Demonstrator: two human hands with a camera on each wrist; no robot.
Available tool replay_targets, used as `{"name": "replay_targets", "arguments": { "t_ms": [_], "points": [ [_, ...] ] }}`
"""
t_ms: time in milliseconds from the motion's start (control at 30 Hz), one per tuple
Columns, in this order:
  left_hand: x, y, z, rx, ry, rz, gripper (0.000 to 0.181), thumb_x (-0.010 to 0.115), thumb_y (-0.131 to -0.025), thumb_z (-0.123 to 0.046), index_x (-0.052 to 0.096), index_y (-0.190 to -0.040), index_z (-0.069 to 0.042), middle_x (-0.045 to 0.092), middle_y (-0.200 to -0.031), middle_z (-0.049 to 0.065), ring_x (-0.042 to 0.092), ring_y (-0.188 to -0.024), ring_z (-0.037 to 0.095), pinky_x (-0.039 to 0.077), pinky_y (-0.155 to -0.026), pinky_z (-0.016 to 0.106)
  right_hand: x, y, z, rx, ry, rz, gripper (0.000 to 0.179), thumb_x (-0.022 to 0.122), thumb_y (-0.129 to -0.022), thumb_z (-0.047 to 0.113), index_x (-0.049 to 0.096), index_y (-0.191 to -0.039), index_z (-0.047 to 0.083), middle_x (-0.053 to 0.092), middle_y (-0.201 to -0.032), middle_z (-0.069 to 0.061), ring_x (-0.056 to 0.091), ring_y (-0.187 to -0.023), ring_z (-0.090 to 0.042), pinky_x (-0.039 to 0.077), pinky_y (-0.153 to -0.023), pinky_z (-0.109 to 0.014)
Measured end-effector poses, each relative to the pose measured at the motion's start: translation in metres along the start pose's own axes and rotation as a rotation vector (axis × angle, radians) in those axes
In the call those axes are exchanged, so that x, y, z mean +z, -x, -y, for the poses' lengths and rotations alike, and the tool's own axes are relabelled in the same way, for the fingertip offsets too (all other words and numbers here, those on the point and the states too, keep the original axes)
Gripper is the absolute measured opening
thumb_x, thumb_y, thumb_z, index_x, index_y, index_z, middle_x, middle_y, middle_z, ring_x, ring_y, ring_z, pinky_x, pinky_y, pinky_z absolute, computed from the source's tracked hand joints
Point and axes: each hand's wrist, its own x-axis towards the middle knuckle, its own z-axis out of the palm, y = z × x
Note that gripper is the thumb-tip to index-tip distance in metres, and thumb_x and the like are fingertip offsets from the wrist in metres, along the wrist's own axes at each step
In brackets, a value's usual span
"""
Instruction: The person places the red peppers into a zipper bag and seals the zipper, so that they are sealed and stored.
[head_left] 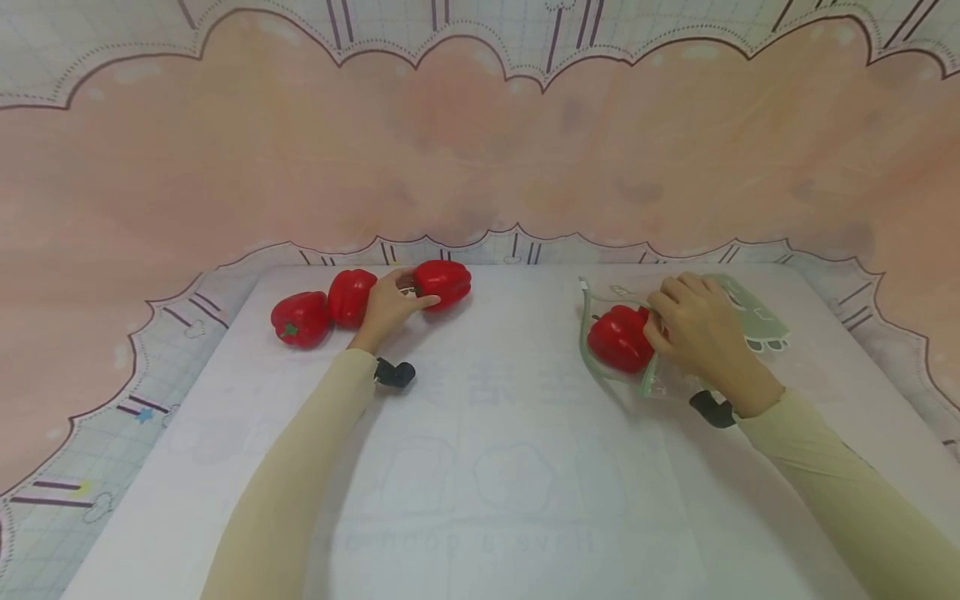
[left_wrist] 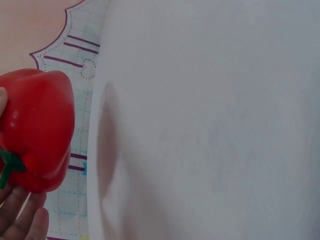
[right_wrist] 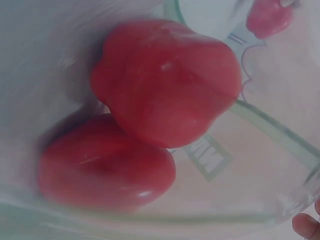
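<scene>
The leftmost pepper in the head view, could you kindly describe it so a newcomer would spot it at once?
Find the white tabletop, then its far left area, near the left hand. There, the leftmost red pepper is the outer of two side by side. Unlike the inner pepper, it shows a green stem facing the viewer.

the kind of room cannot be told, but it looks like a curtained-off tabletop setup: a white-covered table (head_left: 517, 333) runs from the centre to six o'clock, and a peach cloth (head_left: 480, 158) with scalloped, grid-patterned edging (head_left: 483, 248) surrounds it from nine through twelve to three o'clock.
</scene>
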Motion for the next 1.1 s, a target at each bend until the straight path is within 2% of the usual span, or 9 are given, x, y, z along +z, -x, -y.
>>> {"name": "replay_targets", "arguments": {
  "t_ms": [333,600,867,1100],
  "points": [
    [0.01,0.001,-0.012,0.091,-0.013,0.021,0.077,0.075,-0.078,-0.032,0.039,-0.143,-0.013,0.051,-0.138,0.012,0.046,-0.129,0.029,0.043,-0.105,0.044,-0.001,-0.001,0.001,0.007,0.001,-0.006,0.015,0.059,-0.073,0.009,0.065,-0.081,-0.002,0.057,-0.074,-0.015,0.051,-0.077,-0.031,0.047,-0.072,-0.045],
    [0.022,0.006,-0.023,0.179,0.042,0.053,0.073,0.076,-0.078,-0.028,0.042,-0.14,-0.012,0.053,-0.136,0.011,0.047,-0.128,0.027,0.042,-0.106,0.042,-0.004,-0.001,0.003,0.022,-0.003,-0.002,0.014,0.061,-0.071,0.006,0.066,-0.082,-0.002,0.057,-0.075,-0.015,0.05,-0.077,-0.03,0.047,-0.072,-0.045],
    [0.039,0.013,-0.035,0.227,0.084,0.069,0.07,0.077,-0.077,-0.025,0.045,-0.138,-0.011,0.054,-0.135,0.011,0.049,-0.126,0.028,0.041,-0.106,0.044,-0.003,-0.001,0.003,0.022,0.0,-0.005,0.014,0.061,-0.072,0.005,0.066,-0.082,-0.003,0.057,-0.074,-0.016,0.05,-0.077,-0.031,0.048,-0.073,-0.046],
    [0.058,0.022,-0.044,0.268,0.127,0.124,0.068,0.078,-0.076,-0.024,0.048,-0.136,-0.012,0.055,-0.134,0.009,0.051,-0.125,0.027,0.043,-0.105,0.043,-0.001,-0.002,0.002,0.016,0.01,-0.001,0.015,0.06,-0.073,0.008,0.066,-0.082,-0.003,0.059,-0.075,-0.016,0.051,-0.077,-0.031,0.048,-0.073,-0.046]
  ]
}}
